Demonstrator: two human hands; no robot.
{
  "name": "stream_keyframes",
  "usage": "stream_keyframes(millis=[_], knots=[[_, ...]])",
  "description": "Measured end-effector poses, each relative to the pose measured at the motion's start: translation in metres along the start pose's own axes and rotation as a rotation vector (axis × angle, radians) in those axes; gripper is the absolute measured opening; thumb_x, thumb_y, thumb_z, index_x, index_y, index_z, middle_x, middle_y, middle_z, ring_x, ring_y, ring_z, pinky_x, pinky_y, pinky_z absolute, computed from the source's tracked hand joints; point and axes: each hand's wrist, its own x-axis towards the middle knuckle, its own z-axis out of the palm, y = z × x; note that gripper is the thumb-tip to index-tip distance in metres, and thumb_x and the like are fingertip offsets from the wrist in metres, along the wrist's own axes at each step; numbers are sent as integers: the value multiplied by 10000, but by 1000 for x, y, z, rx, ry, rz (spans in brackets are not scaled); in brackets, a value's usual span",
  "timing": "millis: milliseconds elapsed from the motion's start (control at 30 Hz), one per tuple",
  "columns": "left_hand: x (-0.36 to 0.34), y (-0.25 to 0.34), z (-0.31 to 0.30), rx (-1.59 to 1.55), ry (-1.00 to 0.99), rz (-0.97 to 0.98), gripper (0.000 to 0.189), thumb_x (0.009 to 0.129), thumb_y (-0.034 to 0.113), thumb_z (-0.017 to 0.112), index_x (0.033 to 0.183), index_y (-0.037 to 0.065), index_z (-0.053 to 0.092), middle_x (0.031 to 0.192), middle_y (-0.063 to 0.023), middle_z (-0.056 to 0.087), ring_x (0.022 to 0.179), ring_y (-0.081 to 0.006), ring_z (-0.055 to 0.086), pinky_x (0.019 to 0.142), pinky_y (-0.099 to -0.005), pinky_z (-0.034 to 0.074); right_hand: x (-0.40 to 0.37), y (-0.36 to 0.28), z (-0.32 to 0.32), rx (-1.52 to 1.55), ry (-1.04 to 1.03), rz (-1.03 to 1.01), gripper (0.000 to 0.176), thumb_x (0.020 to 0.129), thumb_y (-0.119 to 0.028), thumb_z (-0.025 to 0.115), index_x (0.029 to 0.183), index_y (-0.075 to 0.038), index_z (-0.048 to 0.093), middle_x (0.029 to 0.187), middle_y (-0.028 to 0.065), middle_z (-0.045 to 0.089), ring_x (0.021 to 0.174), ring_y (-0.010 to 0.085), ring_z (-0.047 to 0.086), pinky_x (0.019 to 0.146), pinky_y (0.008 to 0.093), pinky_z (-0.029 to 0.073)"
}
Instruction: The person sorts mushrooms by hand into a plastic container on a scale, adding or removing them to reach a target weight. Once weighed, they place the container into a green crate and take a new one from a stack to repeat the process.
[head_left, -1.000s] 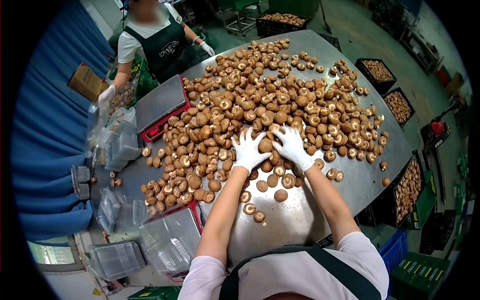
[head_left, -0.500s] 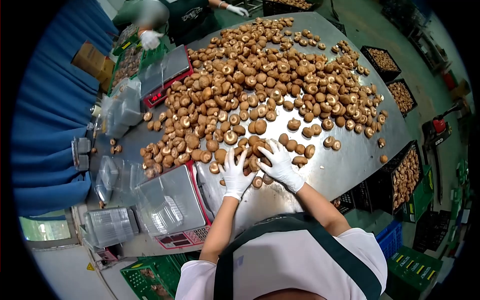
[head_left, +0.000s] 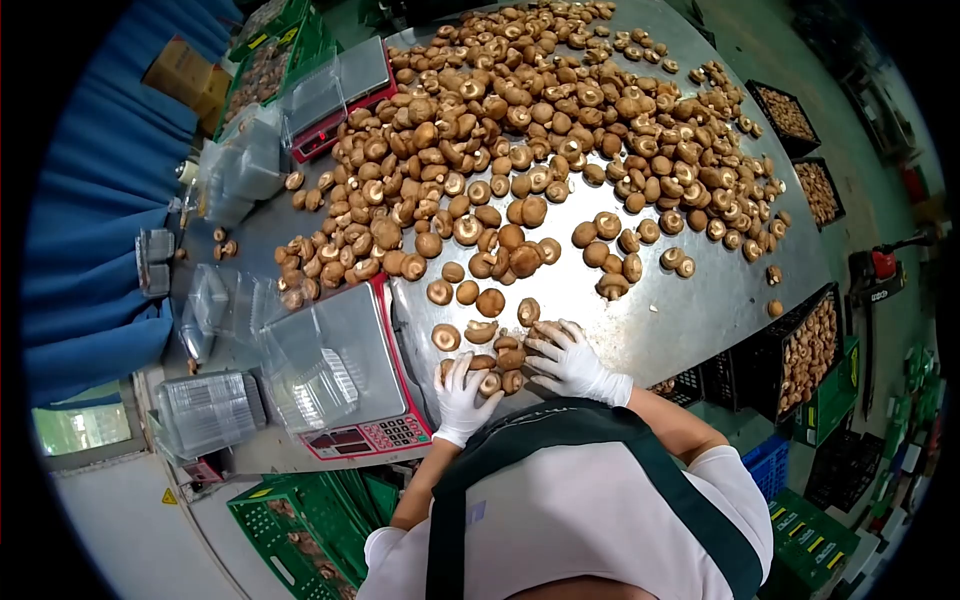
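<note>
My left hand (head_left: 463,402), in a white glove, rests at the table's near edge with its fingers apart, touching the left side of a small cluster of shiitake mushrooms (head_left: 511,358). My right hand (head_left: 574,364), also gloved, lies on the cluster's right side with fingers spread. Neither hand is closed round a mushroom, though some fingertips are hidden among the caps. A few loose mushrooms (head_left: 490,302) lie just beyond the hands. Farther off, a large heap of shiitake (head_left: 540,110) spreads across the metal table (head_left: 700,310).
Left of my hands stands a red-edged scale (head_left: 345,360) with a clear plastic tray (head_left: 325,390) on it. Stacked clear trays (head_left: 210,410) sit beside it. A second scale (head_left: 350,90) is farther back. Mushroom-filled black crates (head_left: 808,355) line the right side; a green crate (head_left: 300,530) is below left.
Both hands have drawn back toward my body, bringing several mushrooms along to the near edge. A gap has opened between this cluster and the heap. The co-worker at the top is out of view.
</note>
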Motion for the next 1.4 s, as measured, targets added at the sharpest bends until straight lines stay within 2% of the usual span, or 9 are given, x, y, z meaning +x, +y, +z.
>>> stream_keyframes(millis=[100, 200, 300, 400, 467, 700, 967, 1200, 1400], knots=[[19, -6, -4, -144, 142, -20, 466, 667, 207, 747, 1088, 105, 575, 1294, -153, 461, 1163, -340, 450, 982, -467, 318, 20, 17, -6, 89, 61, -35, 322, 752, -256, 677, 1039, -124, 620, 1148, 90, 569, 1162, 289, 484, 965, 460, 363], [73, -7, -4, -259, 237, -123, 440, 712, 176, 730, 1105, 67, 565, 1287, -183, 459, 1113, -378, 461, 945, -445, 364, 68, 57, -22, 117, 166, 285, 394, 766, -288, 654, 1108, -103, 588, 1217, 154, 535, 1167, 319, 475, 976, 427, 372], [141, -15, 6, -181, 216, -112, 552, 741, 272, 706, 1225, 84, 516, 1369, -189, 387, 1187, -376, 406, 986, -474, 310, 122, 106, -28, 65, 236, 537, 535, 766, -380, 647, 1209, -102, 538, 1345, 204, 423, 1207, 370, 428, 1019, 438, 342], [178, -25, 22, 31, 41, -100, 730, 729, 441, 678, 1355, 184, 403, 1419, -156, 337, 1276, -369, 335, 1043, -567, 198, 146, 129, -17, -113, -34, 608, 634, 740, -442, 644, 1273, -128, 505, 1397, 228, 342, 1288, 401, 326, 1027, 470, 335], [179, -32, 24, 244, -188, -167, 805, 729, 611, 589, 1407, 268, 325, 1433, -115, 337, 1331, -350, 274, 1055, -644, 84, 134, 112, -10, -118, -166, 505, 596, 724, -395, 643, 1253, -145, 528, 1399, 249, 321, 1299, 402, 308, 1024, 479, 334], [117, -39, -5, 179, -151, -508, 617, 849, 520, 498, 1386, 240, 383, 1399, -90, 407, 1347, -370, 225, 1070, -616, 57, 48, 67, -10, -80, -13, 359, 477, 715, -189, 595, 1182, -117, 534, 1273, 159, 472, 1251, 372, 371, 990, 486, 350], [22, 0, 1, 75, 18, -428, 571, 813, 323, 602, 1324, 114, 459, 1398, -114, 400, 1317, -436, 237, 1049, -598, 163, 20, 40, -7, 106, 103, 249, 268, 738, -185, 649, 995, -107, 641, 1263, 133, 512, 1190, 344, 447, 951, 442, 400], [-17, 14, -7, -131, 167, -180, 489, 716, 148, 711, 1175, 62, 566, 1349, -196, 399, 1222, -415, 375, 1019, -470, 314, 90, 36, -4, 44, 139, 168, 393, 747, -226, 651, 1116, -111, 581, 1261, 160, 493, 1183, 348, 442, 950, 439, 393], [-18, 9, -7, -74, 221, -227, 528, 708, 133, 716, 1201, 74, 538, 1289, -181, 455, 1163, -375, 445, 971, -440, 372, 131, 93, 27, -237, -73, 75, 341, 846, -366, 534, 1149, -215, 578, 1262, 140, 490, 1211, 375, 400, 1010, 568, 271]])
